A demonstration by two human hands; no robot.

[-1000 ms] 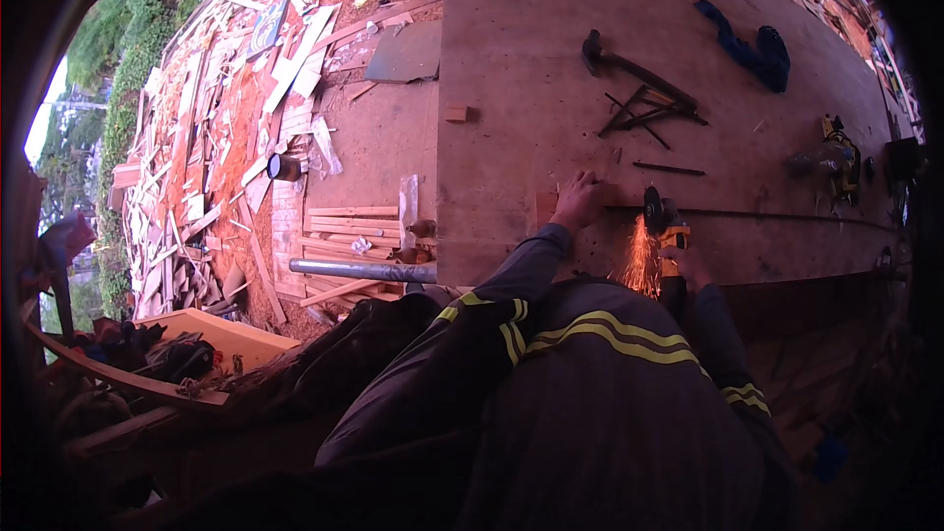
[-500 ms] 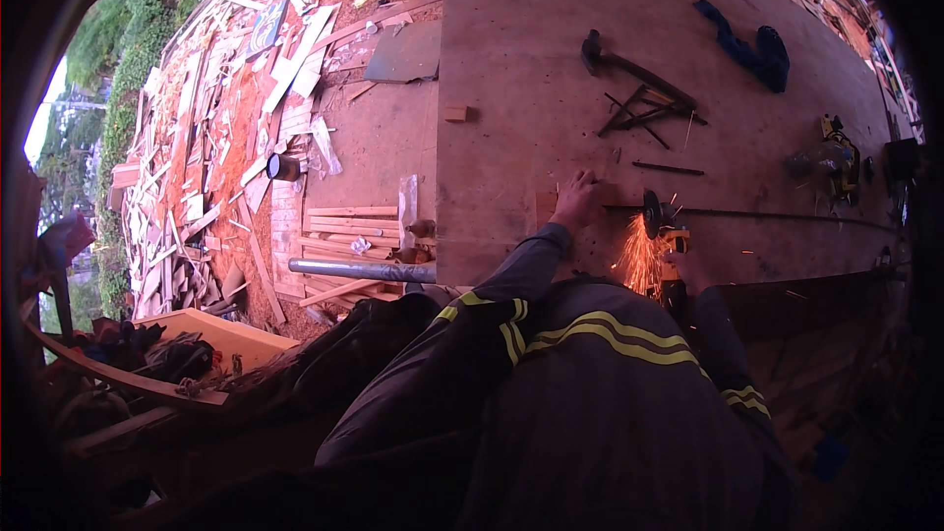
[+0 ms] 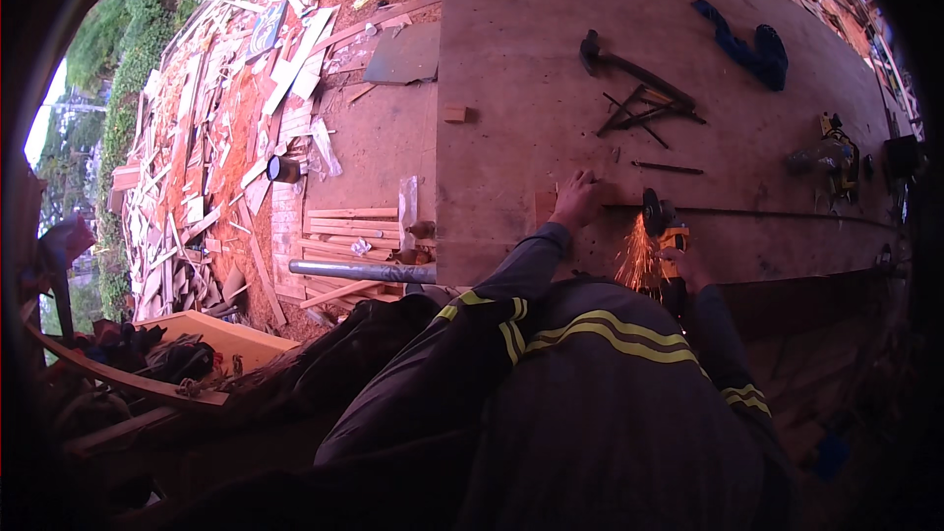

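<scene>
Scrap (image 3: 300, 61) borders a can (image 3: 284, 168), contents unclear; right hand (image 3: 691, 267) grips a grinder (image 3: 675, 238); left hand (image 3: 578, 201), hold unclear, adjoins a rod (image 3: 728, 211).

Room to pass lies on the brown wooden desk (image 3: 526, 20) between the small reddish wooden block (image 3: 455, 114) and dark long-handled hammer (image 3: 644, 75); the yellow-and-black disc grinder (image 3: 674, 238) and orange sparks (image 3: 639, 258) block the near side.

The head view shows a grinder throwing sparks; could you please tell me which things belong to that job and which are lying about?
In use:
grinder, in the right hand
long dark rod, left hand near one end

Apparently lying about:
hammer
blue cloth
small wooden block
</scene>
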